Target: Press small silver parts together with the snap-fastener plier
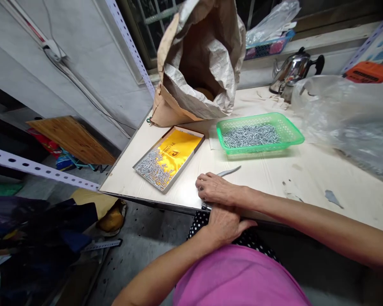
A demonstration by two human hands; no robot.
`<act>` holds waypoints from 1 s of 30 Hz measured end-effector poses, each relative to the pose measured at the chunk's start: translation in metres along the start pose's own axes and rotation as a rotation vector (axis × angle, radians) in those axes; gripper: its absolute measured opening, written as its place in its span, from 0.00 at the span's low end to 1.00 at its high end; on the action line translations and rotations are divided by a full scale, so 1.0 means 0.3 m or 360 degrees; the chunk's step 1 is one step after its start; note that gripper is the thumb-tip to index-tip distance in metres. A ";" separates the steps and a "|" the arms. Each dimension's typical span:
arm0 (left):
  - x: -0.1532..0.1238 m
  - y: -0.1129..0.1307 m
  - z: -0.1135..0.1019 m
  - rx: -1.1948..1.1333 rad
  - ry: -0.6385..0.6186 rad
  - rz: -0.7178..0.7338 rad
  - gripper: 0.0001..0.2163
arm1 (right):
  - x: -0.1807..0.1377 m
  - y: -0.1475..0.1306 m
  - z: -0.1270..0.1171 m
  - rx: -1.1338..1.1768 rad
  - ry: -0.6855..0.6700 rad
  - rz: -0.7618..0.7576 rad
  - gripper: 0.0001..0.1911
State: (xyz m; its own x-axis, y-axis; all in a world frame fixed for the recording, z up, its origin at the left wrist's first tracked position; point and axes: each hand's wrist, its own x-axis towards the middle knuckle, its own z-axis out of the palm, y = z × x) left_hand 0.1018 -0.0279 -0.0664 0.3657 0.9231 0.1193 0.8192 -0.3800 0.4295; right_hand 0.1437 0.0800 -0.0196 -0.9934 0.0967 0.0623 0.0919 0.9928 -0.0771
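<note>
My right hand lies over the table's front edge with its fingers curled down; what is under them, if anything, is hidden. Just below it is my left hand, its thumb stretched out to the right and its other fingers covered by the right hand. Small shiny metal bits show at the edge beside the hands. A slim grey pointed piece sticks out behind my right hand. To the left, a shallow tray holds small silvery metal pins on a yellow sheet.
A green plastic basket holds many similar pins. Behind stands a large open paper sack. Clear plastic bags and a metal kettle occupy the right. A grey scrap lies on the table.
</note>
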 end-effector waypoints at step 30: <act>0.009 -0.585 -0.537 0.0723 -0.0187 -0.0755 0.11 | -0.333 -0.025 0.041 0.0693 0.0624 0.1019 0.13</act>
State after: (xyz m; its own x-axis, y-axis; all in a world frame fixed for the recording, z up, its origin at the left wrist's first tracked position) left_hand -0.1121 0.0509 0.0026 -0.0554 0.9935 -0.0990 0.9984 0.0545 -0.0113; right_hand 0.2415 0.0619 -0.0373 -0.6566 0.7247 0.2090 0.5107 0.6311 -0.5839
